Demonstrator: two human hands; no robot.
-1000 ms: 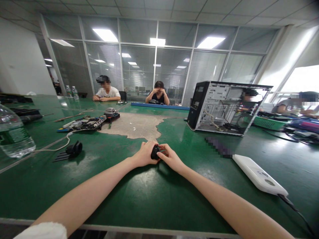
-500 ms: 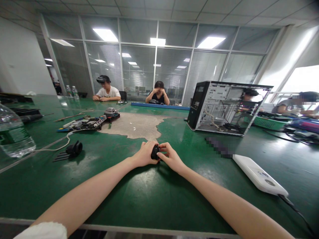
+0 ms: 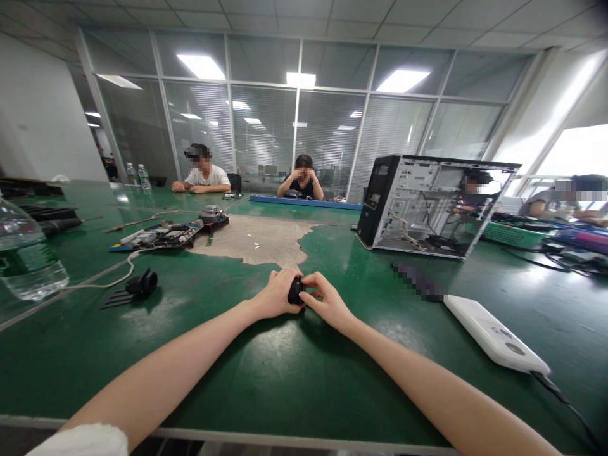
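Observation:
A small black object (image 3: 295, 291) is held between my two hands, just above the green table (image 3: 285, 386). My left hand (image 3: 277, 294) wraps round it from the left. From the right, my right hand (image 3: 327, 300) pinches its edge with thumb and fingers. Parts of the object are hidden behind the fingers. To the left, a black clip-like piece with prongs (image 3: 141, 284) lies on the table. Beyond my hands is a bare beige patch (image 3: 256, 240) in the table's green surface.
An open computer case (image 3: 375, 206) stands at the back right, with a white power bank (image 3: 496, 335) in front of it. Circuit boards (image 3: 164, 235) lie at the back left. A water bottle (image 3: 28, 253) is at the far left. Several people sit around the table.
My hands and the black object look nearly the same as before. Across the table at the left, a person's hand has shifted slightly to the left.

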